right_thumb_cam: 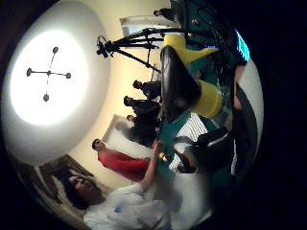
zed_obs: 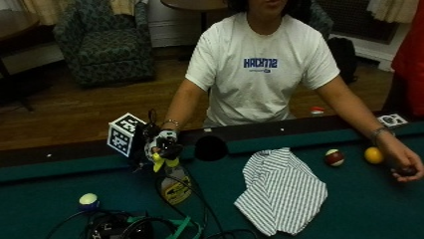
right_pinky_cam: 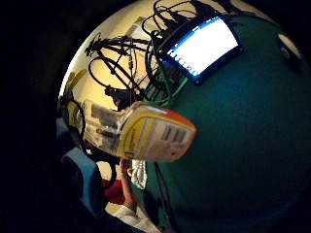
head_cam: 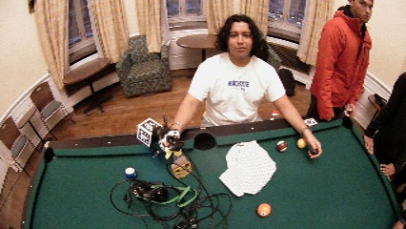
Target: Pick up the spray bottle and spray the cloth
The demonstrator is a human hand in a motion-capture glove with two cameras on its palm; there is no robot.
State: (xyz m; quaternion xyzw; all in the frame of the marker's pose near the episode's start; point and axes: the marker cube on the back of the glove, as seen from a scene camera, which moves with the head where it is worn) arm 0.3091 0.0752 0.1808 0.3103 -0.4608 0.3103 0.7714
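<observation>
The right hand (zed_obs: 162, 144) has its fingers curled round the bottle's (zed_obs: 173, 181) yellow head, body hanging below them. The cloth (zed_obs: 281, 191) lies well apart, so the spray may miss unless the nozzle turns toward it.

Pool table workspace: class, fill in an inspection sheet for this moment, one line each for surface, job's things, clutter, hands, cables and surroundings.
Surface: green pool table with a dark wooden rail.
Job's things: spray bottle standing on the felt, yellow trigger head up; striped cloth lying crumpled beside it, apart from it.
Clutter: billiard balls near the cloth, another ball near the cables, an orange one nearer the camera.
Hands: gloved right hand grips the bottle's head; bare left hand rests on the felt.
Cables: black and green tangle on the felt.
Surroundings: armchair, wooden floor, curtains.
</observation>
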